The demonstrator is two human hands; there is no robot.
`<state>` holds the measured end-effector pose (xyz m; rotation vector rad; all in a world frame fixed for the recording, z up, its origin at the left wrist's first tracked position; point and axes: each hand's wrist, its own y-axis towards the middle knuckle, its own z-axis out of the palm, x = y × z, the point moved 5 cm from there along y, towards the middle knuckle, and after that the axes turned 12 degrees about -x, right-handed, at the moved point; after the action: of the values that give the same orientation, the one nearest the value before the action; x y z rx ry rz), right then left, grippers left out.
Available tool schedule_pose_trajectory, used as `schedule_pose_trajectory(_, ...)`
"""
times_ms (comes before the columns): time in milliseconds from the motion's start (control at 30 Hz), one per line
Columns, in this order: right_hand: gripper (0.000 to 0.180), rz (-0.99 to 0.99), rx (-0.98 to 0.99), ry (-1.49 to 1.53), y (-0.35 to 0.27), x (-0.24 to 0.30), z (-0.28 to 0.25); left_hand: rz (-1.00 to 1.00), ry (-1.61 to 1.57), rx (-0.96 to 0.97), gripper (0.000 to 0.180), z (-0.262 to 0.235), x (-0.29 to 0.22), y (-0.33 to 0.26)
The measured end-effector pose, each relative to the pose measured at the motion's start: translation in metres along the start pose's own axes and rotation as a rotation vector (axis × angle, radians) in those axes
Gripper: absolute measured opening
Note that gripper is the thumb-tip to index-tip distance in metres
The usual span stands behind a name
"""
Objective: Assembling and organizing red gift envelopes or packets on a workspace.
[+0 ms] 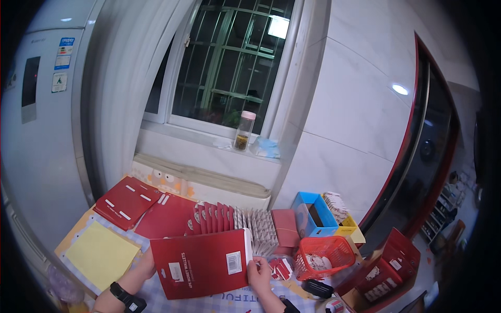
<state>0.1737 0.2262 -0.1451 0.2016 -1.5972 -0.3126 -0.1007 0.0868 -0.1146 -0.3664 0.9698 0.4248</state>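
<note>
In front of me I hold up a flat red cardboard packet (206,268) with a white barcode label and a hang hole. My left hand (150,261) is at its left edge, the fingers mostly hidden behind it. The thumb and fingers of my right hand (258,272) close on the right edge, where a white strip shows. Just beyond the packet stand a row of red folded cards (214,216) and a row of pale patterned ones (257,227). A stack of red packets (125,203) lies at the far left of the table.
Yellow paper (102,253) lies at the left. To the right are a blue box (314,221), a red plastic basket (334,255) with small pieces inside, a black object (317,288) and a carton (383,271) of red packets. A bottle (243,131) stands on the windowsill.
</note>
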Motion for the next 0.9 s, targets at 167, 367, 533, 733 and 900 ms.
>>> schedule_pose_trajectory(167, 0.013, 0.176, 0.11, 0.371, -0.009, 0.007, 0.012, 0.127, -0.012, -0.153, 0.036, -0.021, 0.001, 0.007)
schedule_pose_trajectory(367, 0.021, 0.442, 0.174, 0.62, -0.011, 0.021, 0.015, 0.168, -0.216, -0.079, 0.051, -0.035, -0.006, 0.011)
schedule_pose_trajectory(533, 0.026, 0.472, 0.275, 0.562, -0.013, 0.023, 0.016, 0.222, 0.103, -0.092, 0.026, -0.034, -0.011, 0.004)
schedule_pose_trajectory(733, 0.026, 0.403, 0.15, 0.541, -0.005, 0.021, 0.006, 0.025, 0.219, 0.126, 0.015, -0.027, -0.025, -0.01)
schedule_pose_trajectory(900, 0.028, 0.445, 0.109, 0.626, -0.004, 0.03, 0.002, -0.128, 0.079, 0.225, 0.028, 0.0, -0.031, -0.028)
